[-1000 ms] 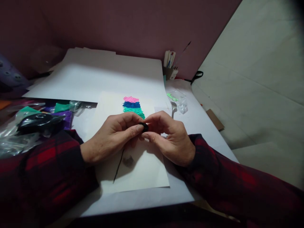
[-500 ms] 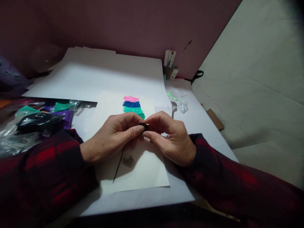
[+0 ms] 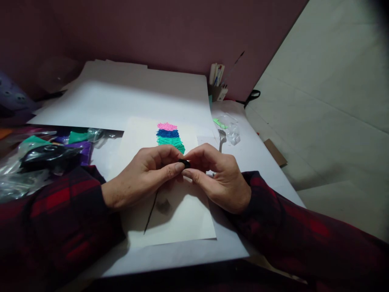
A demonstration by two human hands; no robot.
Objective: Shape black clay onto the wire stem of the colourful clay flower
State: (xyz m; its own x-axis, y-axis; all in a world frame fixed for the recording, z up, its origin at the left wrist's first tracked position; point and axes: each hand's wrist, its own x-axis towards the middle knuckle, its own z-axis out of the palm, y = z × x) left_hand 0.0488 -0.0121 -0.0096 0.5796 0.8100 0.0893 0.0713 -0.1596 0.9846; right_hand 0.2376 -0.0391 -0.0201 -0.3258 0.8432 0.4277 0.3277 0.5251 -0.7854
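Over the cream sheet of paper (image 3: 191, 223), my left hand (image 3: 141, 176) and my right hand (image 3: 221, 176) meet fingertip to fingertip. Between them they pinch a small black lump of modelling clay (image 3: 184, 163), partly covered by the thumbs. Just beyond my fingers, textured bands in pink (image 3: 167, 127), dark blue (image 3: 167, 133) and green (image 3: 170, 141) are stuck on the sheet. The green band's lower end is hidden by my hands. Below my left hand a thin black strand (image 3: 151, 213) slants across the paper, beside a grey smudge (image 3: 163, 206).
Plastic bags with a black lump (image 3: 50, 156) and other colours crowd the left. Large white sheets (image 3: 136, 91) lie at the back. A fork (image 3: 222, 138), a clear crumpled bag (image 3: 233, 133) and a pen holder (image 3: 215, 93) stand to the right, near the wall.
The black clay has turned or been squeezed slightly between my fingertips. Both hands stay in nearly the same place.
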